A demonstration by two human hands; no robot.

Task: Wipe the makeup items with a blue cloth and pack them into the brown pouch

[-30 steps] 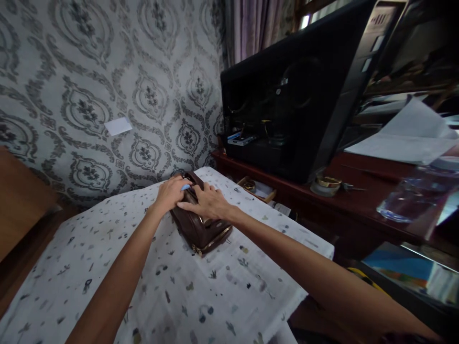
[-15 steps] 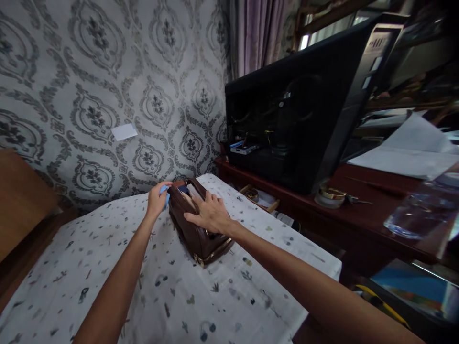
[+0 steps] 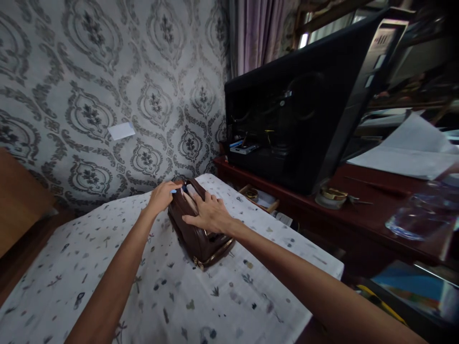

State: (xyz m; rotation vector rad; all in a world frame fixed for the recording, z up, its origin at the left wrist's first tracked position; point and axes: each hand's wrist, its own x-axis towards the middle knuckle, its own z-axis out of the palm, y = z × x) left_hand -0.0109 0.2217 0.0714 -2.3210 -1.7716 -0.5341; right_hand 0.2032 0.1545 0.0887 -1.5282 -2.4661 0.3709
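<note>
Surface (image 3: 215, 306) under patterned cloth, beside dark desk (image 3: 358, 215) with black case (image 3: 304, 119) and glass (image 3: 416, 217). Brown bag (image 3: 195, 229) lying mid-surface, far end open. Right hand (image 3: 208, 215) flat on top of bag, fingers spread, pressing, not grasping. Left hand (image 3: 161, 196) at open end, pinching small blue item (image 3: 174, 190). Risk: bag sliding on loose cloth if pressure eases; blue item snagging on opening, slipping from pinch.

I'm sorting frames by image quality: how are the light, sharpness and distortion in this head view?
Head view: dim, light only from the window gap top right; the black speaker is nearly featureless. Wide-angle stretch bends the forearms and edges. The glass at right is smeared; left hand, right hand and brown bag are fairly sharp.
</note>
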